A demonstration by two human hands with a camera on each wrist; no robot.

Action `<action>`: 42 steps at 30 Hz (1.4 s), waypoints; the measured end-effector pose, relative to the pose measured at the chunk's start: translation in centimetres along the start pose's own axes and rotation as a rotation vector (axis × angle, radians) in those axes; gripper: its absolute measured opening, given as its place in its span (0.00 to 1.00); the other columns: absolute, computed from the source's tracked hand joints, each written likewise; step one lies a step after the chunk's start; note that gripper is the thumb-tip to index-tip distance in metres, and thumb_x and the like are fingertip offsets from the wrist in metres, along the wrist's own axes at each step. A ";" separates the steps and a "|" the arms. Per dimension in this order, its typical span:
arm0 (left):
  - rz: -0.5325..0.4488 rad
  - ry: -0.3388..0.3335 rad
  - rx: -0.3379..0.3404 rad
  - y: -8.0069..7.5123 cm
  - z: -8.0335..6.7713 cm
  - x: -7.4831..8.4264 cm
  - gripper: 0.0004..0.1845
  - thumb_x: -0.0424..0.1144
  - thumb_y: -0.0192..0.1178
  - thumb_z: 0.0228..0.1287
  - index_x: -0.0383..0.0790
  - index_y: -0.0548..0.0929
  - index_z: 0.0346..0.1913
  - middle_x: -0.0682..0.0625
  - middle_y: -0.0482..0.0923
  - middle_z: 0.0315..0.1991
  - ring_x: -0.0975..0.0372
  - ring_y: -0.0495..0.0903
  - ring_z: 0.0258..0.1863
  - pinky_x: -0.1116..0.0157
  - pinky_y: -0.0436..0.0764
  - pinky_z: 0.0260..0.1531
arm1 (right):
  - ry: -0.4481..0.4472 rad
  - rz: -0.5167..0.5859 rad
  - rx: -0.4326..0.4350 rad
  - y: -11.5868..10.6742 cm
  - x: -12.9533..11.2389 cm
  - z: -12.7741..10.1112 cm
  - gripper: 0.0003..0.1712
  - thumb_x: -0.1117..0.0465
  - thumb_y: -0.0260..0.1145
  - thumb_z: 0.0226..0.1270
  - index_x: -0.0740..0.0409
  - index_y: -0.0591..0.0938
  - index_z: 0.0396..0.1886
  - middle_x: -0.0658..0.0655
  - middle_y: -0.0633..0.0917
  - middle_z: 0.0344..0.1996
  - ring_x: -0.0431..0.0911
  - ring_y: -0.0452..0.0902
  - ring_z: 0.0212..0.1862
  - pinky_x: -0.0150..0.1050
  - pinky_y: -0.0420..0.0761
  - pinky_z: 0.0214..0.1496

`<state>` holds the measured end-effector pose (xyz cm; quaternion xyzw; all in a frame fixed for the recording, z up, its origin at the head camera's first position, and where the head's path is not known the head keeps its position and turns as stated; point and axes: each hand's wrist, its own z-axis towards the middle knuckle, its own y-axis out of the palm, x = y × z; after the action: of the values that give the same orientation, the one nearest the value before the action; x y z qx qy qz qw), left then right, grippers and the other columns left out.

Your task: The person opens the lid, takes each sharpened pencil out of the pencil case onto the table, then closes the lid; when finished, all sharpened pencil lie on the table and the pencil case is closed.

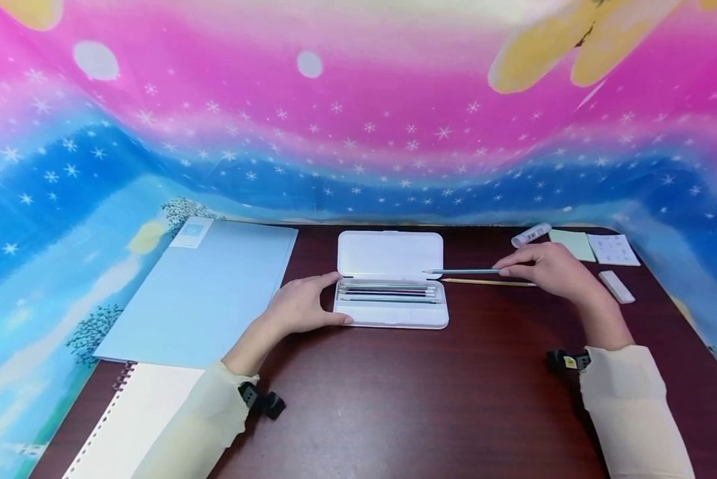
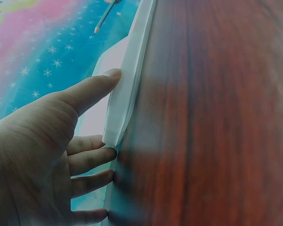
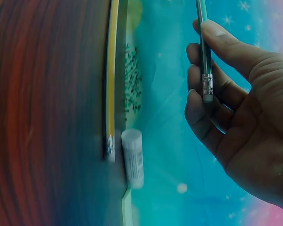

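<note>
Sleeves: two cream sleeves are lying nearest the viewer, each with a small black wrist mount beside its cuff.
Notebook: a white spiral-bound notebook (image 1: 132,419) is sitting at the near left corner of the dark red-brown wooden table (image 1: 406,399).
Left hand: the left hand (image 1: 301,307) is gripping the left end of the white rectangular plastic pencil case (image 1: 391,311), thumb curling on top and fingers wrapping its near edge.
Pencil case: it is lying open at the middle of the table, lid (image 1: 390,253) tipped back flat, with several thin pencils lying side by side in the tray.
Right hand: the right hand (image 1: 551,269) is pinching a slim green pencil with a metal ferrule (image 1: 461,271) between thumb and fingers, holding it level above the table just right of the case, tip pointing at the lid.
Yellow pencil: a yellow wooden pencil (image 1: 487,283) is lying on the table just under the held one.
Folder: a pale blue folder (image 1: 203,293) is lying left of the case.
Far right: a white rectangular eraser (image 1: 616,287), a white glue stick (image 1: 531,235), a pale green sticky pad (image 1: 572,244) and a white sheet (image 1: 613,250) are lying near the far edge.
Backdrop: a pink and blue starry cloth (image 1: 358,133) is hanging behind.
</note>
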<state>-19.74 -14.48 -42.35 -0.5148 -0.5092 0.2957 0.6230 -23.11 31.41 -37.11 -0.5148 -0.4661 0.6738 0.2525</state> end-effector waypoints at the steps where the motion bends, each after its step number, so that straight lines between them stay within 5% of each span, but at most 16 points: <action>1: -0.006 0.001 -0.002 0.0 0.0 0.0 0.52 0.73 0.69 0.47 0.53 0.69 0.75 0.49 0.76 0.69 0.53 0.77 0.67 0.48 0.75 0.64 | 0.013 0.005 0.000 -0.1 0.3 -0.2 0.12 0.51 0.66 0.73 0.45 0.91 0.48 0.57 0.89 0.49 0.54 0.84 0.51 0.49 0.80 0.49; 5: -0.026 0.004 -0.005 0.1 0.0 0.2 0.52 0.73 0.69 0.47 0.53 0.70 0.75 0.49 0.76 0.69 0.53 0.78 0.66 0.48 0.76 0.63 | 0.060 0.024 0.000 -0.3 1.5 -1.1 0.11 0.49 0.66 0.73 0.42 0.91 0.47 0.56 0.90 0.48 0.51 0.84 0.50 0.44 0.80 0.47; 14: -0.049 -0.021 -0.008 0.1 -0.1 0.1 0.52 0.72 0.70 0.47 0.54 0.70 0.75 0.49 0.77 0.69 0.51 0.79 0.64 0.46 0.78 0.60 | 0.138 0.092 -0.038 -0.3 4.2 -1.9 0.13 0.48 0.66 0.72 0.44 0.91 0.48 0.55 0.90 0.47 0.26 0.78 0.43 0.39 0.80 0.46; 26: -0.033 -0.024 -0.011 0.1 0.0 0.0 0.53 0.73 0.70 0.46 0.54 0.69 0.75 0.49 0.76 0.69 0.51 0.79 0.64 0.46 0.77 0.60 | 0.145 0.011 -0.066 0.7 5.1 -1.1 0.10 0.49 0.69 0.70 0.42 0.92 0.44 0.56 0.90 0.48 0.52 0.83 0.51 0.44 0.79 0.49; 42: -0.003 -0.023 -0.006 0.0 0.0 -0.1 0.53 0.74 0.69 0.46 0.54 0.69 0.75 0.48 0.75 0.70 0.52 0.76 0.68 0.46 0.75 0.63 | 0.082 -0.041 -0.087 1.7 4.6 -0.1 0.04 0.55 0.71 0.69 0.44 0.90 0.39 0.50 0.90 0.42 0.45 0.79 0.43 0.43 0.75 0.46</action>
<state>-19.74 -14.58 -42.34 -0.5124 -0.5181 0.2991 0.6160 -24.32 34.46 -40.71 -0.5429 -0.4947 0.6258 0.2625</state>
